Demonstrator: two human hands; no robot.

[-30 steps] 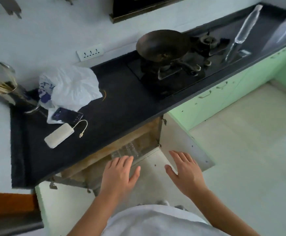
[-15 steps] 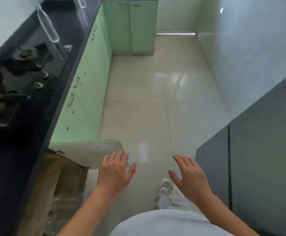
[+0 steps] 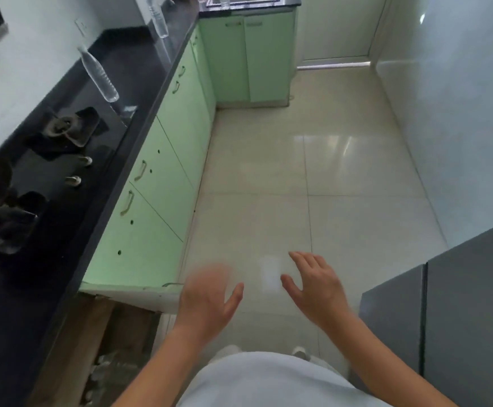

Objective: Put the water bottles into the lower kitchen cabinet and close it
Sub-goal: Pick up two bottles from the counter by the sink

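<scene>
A gas stove (image 3: 48,171) fills the far left of the frame on the long black worktop (image 3: 139,63). Beyond it, in the upper left, a clear water bottle (image 3: 100,74) stands on the worktop, and a second water bottle (image 3: 158,20) stands farther along near the top edge. Below the worktop edge, in the lower left, the lower kitchen cabinet (image 3: 113,327) is open, showing its brown wooden inside. Pale glints low in it may be more bottles, but it is too dim to tell. Its door (image 3: 133,295) swings out over the floor, pale inner face up. A row of shut green cabinet fronts (image 3: 163,183) runs away from it toward the top centre.

Just right of the door, the left hand (image 3: 207,298) hovers over the tiled floor (image 3: 268,171), blurred, its grip wide and holding nothing. The right hand (image 3: 315,286) hangs beside it, apart from it, fingers spread, grip wide and empty as well. A grey appliance (image 3: 459,318) fills the lower right corner, and a white garment (image 3: 268,380) shows at the bottom centre
</scene>
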